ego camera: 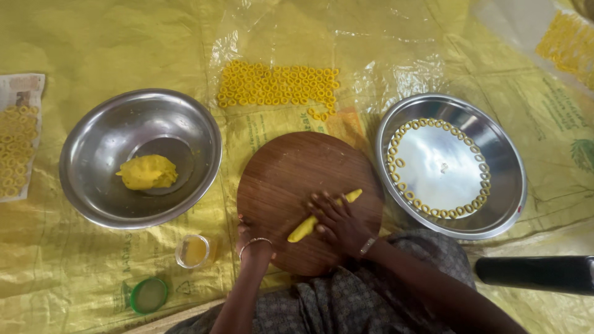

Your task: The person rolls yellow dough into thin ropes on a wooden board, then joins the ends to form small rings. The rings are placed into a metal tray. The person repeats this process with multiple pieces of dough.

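- The right hand (337, 221) lies flat on a yellow dough roll (322, 216), its fingers (322, 201) spread and pressed down on the middle of the roll, not pinching it.
- The roll rests on a round wooden board (291, 179), slanting from lower left to upper right, with both ends showing past the hand.
- The left hand (250, 238) sits at the board's lower left edge, a thin bangle (255, 242) on the wrist. I cannot tell whether its fingers are spread or curled, since they are mostly hidden.
- Left of the board stands a steel bowl (99, 136) with 1 lump of yellow dough (148, 172) in its bottom.
- Right of the board is a wide steel pan (495, 204) with small dough rings (433, 213) set in a line round its flat bottom.
- More rings (278, 83) lie in rows on a clear plastic sheet beyond the board.
- A small glass (194, 250) of yellow liquid stands near the left hand, and a green-rimmed lid (148, 295) lies just below it.
- Everything sits on a yellow sheet (74, 49) spread over the floor.
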